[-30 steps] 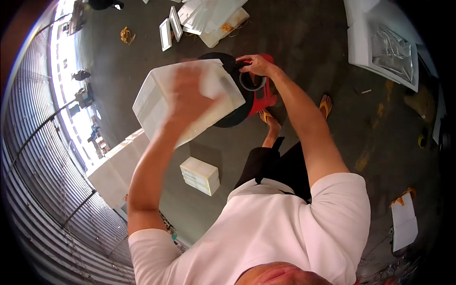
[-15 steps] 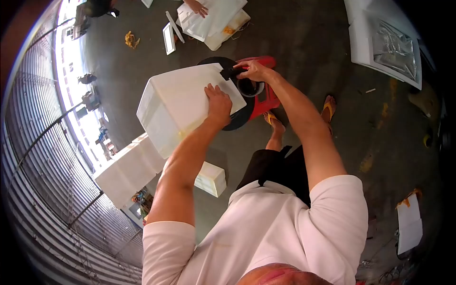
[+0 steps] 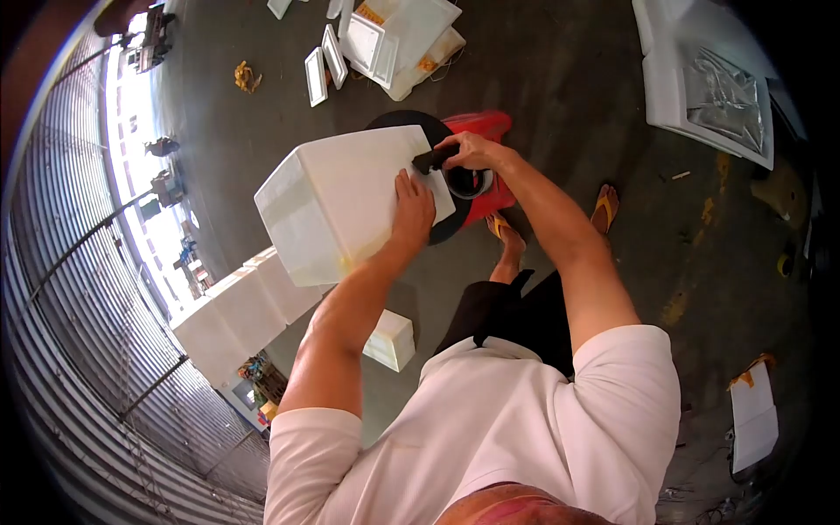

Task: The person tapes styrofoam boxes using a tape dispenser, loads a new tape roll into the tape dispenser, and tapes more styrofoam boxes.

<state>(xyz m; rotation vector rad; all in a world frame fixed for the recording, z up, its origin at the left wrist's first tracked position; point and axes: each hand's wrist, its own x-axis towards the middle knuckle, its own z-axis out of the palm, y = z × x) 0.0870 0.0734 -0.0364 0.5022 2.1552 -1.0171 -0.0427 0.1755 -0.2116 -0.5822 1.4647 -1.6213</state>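
A large white foam box (image 3: 350,192) lies tilted on a round black surface (image 3: 404,118) with a red part (image 3: 486,127) beside it. My left hand (image 3: 415,210) rests flat on the box near its right end, fingers extended. Closed around a black tape dispenser (image 3: 429,161) is my right hand (image 3: 472,150), at the box's right edge. Below that hand hangs a ring-shaped tape roll (image 3: 471,182). The dispenser's tip touches the box close to my left fingertips.
Several white lids (image 3: 367,42) lie at the top. A smaller white box (image 3: 390,341) stands on the floor below the large one. Larger white boxes (image 3: 236,306) are at the left. An open foam box with silver lining (image 3: 724,96) sits at the upper right.
My left hand came down onto the box and then shifted right, nearer the dispenser. My right hand and the dispenser moved slightly down. Another person's hand left the lids at the top.
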